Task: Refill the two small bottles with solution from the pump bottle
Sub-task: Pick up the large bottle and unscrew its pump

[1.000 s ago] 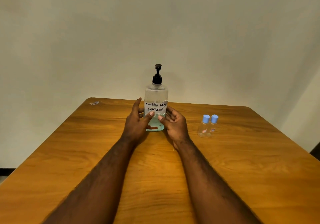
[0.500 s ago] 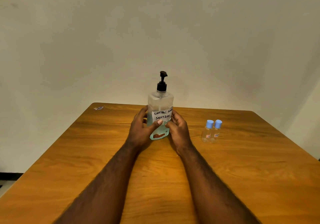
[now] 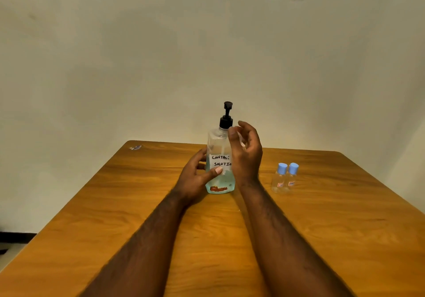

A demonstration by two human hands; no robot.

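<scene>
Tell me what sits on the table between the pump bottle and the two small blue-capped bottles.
Nothing rests there: the head view shows bare wooden table between the clear black-topped pump bottle and the two small blue-capped bottles. Only the raised right hand crosses that gap.

Wooden table [image 3: 322,227] — pump bottle [image 3: 218,144], two small bottles [image 3: 285,178], sticker [image 3: 135,147].

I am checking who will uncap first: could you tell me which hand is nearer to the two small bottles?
Right. The right hand is raised beside the pump bottle, on the side facing the two small bottles. The left hand holds the pump bottle's far side.
</scene>
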